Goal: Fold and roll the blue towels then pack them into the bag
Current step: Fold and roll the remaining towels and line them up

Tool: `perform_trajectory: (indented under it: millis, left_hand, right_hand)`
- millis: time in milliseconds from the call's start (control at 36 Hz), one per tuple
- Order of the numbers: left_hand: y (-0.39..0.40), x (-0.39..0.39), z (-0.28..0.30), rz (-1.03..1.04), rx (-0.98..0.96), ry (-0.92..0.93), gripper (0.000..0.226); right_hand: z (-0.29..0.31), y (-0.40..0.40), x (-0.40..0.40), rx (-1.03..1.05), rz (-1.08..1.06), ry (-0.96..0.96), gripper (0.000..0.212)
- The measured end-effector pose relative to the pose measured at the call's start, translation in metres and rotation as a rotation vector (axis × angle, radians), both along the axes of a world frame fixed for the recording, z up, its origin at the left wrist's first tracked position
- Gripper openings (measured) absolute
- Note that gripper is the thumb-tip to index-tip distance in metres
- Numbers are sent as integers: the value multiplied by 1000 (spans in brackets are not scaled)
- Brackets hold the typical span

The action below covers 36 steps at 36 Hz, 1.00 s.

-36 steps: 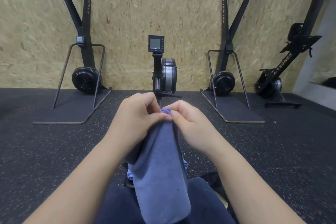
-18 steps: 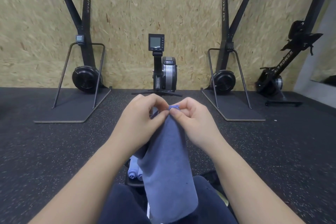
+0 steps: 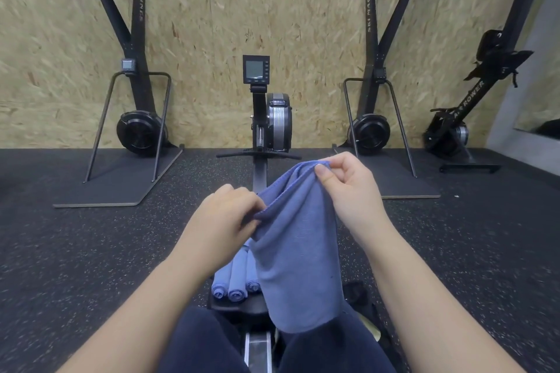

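Blue towel point(image 3: 298, 251), frame centre: my right hand point(image 3: 348, 191) pinches top edge high, my left hand point(image 3: 224, 221) pinches side edge, so cloth hangs flat for folding. Rolled towels point(image 3: 235, 285) wait below.

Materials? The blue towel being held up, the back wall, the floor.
Blue towel: soft matte cloth with a fine ribbed weave, likely microfibre. Tan back wall: chip-pattern board, looks like OSB. Black floor: speckled matte surface, probably rubber.

Rower seat point(image 3: 239, 307) carries seemingly three rolled towels point(image 3: 236, 280).
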<state>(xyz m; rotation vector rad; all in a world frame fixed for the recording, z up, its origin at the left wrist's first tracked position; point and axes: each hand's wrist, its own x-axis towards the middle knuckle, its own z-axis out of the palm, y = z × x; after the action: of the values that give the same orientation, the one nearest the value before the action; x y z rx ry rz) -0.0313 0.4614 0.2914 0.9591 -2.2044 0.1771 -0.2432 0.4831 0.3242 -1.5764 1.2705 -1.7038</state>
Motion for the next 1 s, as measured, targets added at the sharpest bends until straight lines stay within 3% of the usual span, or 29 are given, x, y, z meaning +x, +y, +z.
perform_trajectory:
  millis: [83,167,361,472,556,639,806,1000]
  left_hand:
    - [-1,0,-2,-44,-40,-3,22]
    - [2,2,-2,-64,-25,-28,8]
    - [-9,13,1,47,-78,-193,32]
    - [-18,22,7,40,-121,-191,37]
    - [-23,24,15,20,-160,-202,37]
    - [-29,25,26,47,-209,-175,32]
    - [-63,31,12,150,-25,-156,10]
    - [-95,30,-15,154,115,-22,11]
  right_hand:
    - [-2,-1,-3,-5,-71,-9,5]
    - [-5,-3,-5,-15,-148,4,5]
    - [-10,-5,-13,-17,-197,75,4]
    - [-18,-7,-18,68,-195,193,7]
    - [-20,-7,-19,128,-239,388,6]
    - [-20,-10,-14,13,-339,467,4]
    - [-33,-46,4,170,-279,513,10]
    - [-57,-84,12,259,-258,482,11]
